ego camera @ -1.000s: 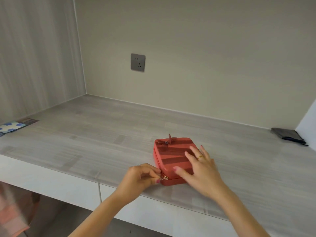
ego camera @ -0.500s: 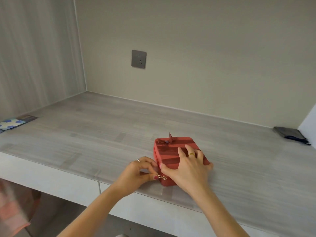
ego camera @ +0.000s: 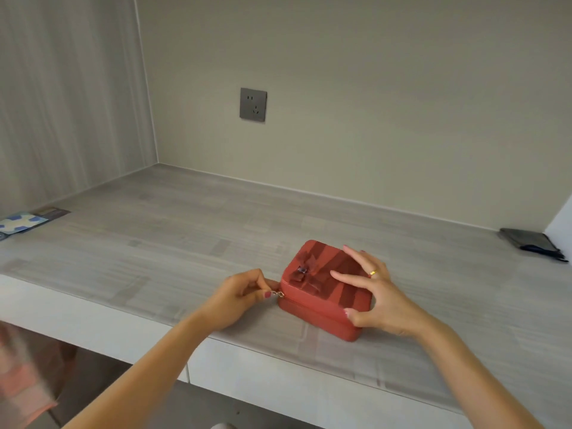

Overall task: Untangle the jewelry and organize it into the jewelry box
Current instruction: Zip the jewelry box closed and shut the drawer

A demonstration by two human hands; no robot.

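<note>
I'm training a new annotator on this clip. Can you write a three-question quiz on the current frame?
1. True or false: the box lid is open.
2. What does the left hand pinch? A) bow B) zipper pull C) ring
3. Fill in: the right hand rests on the box with a gold ____ on one finger.

Key: 1 false, it looks closed. 2 B, the zipper pull at the box's left corner. 3 ring.

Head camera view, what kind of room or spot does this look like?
Probably a built-in desk nook in a home, though that is a guess. A long grey wood-grain countertop runs between plain beige walls, a grey wall socket sits above it, and a red rectangular jewelry box with a bow rests near its front edge.
</note>
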